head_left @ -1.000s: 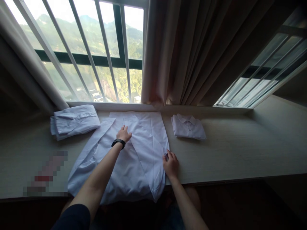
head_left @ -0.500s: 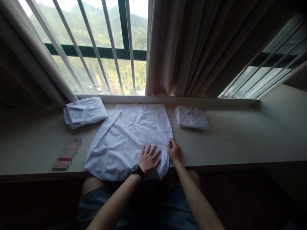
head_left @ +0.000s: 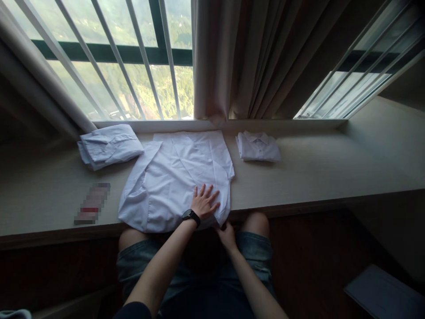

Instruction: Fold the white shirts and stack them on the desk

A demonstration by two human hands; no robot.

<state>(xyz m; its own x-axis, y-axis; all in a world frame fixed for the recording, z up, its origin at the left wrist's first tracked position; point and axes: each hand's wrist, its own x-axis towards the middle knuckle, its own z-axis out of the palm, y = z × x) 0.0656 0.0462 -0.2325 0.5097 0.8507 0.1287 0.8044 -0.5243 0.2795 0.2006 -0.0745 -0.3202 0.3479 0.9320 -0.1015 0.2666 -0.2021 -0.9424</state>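
Observation:
A white shirt (head_left: 179, 177) lies spread on the wooden ledge, one long edge folded over on its left side and its near end hanging over the front edge. My left hand (head_left: 205, 203), a black watch on its wrist, presses flat on the lower right of the cloth with fingers spread. Below the ledge's front edge, my right hand (head_left: 227, 237) has its fingers closed on the shirt's near right corner; the fingertips are partly hidden.
A folded white garment (head_left: 111, 146) sits left of the shirt, and a folded collared shirt (head_left: 258, 147) to the right. A blurred-out flat object (head_left: 93, 204) lies near the left front. Curtains (head_left: 212, 62) and barred windows stand behind the ledge (head_left: 315, 168).
My right hand has moved from the shirt's right side down to its near right corner, below the ledge edge. My left hand stays flat on the cloth. The view has tilted down.

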